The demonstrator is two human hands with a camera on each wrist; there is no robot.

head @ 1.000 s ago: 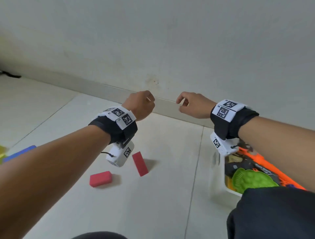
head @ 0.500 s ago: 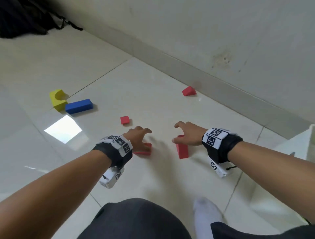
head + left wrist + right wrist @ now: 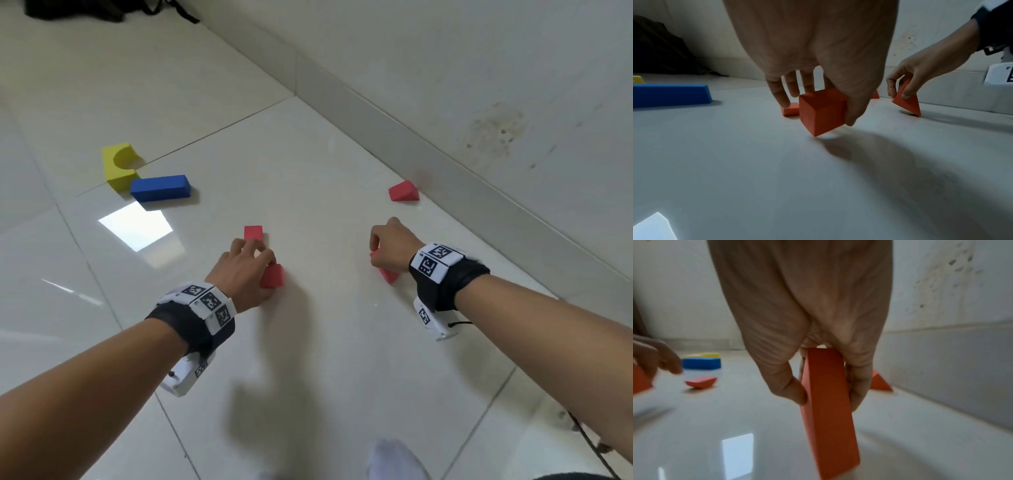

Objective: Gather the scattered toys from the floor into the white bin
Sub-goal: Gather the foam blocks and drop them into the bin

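Note:
My left hand (image 3: 251, 262) grips a thick red block (image 3: 272, 275) (image 3: 822, 112), tilted up so one corner touches the floor. My right hand (image 3: 385, 246) pinches a long flat red block (image 3: 388, 274) (image 3: 828, 402) between thumb and fingers, its lower end near the tiles. Loose on the floor lie a small red square (image 3: 253, 232) just beyond my left fingers, a red wedge (image 3: 403, 191) by the skirting, a blue bar (image 3: 161, 187) and a yellow arch block (image 3: 118, 164). The white bin is out of view.
The wall and its skirting (image 3: 445, 144) run diagonally along the right. A dark bag (image 3: 85, 8) lies at the top left. A bright window reflection (image 3: 135, 229) shines on the tiles. My white sock (image 3: 394, 459) and knee show at the bottom edge.
A second ago both hands were raised beside the bin. They came down over the two red blocks, and now each hand has closed on one and tipped it off the floor.

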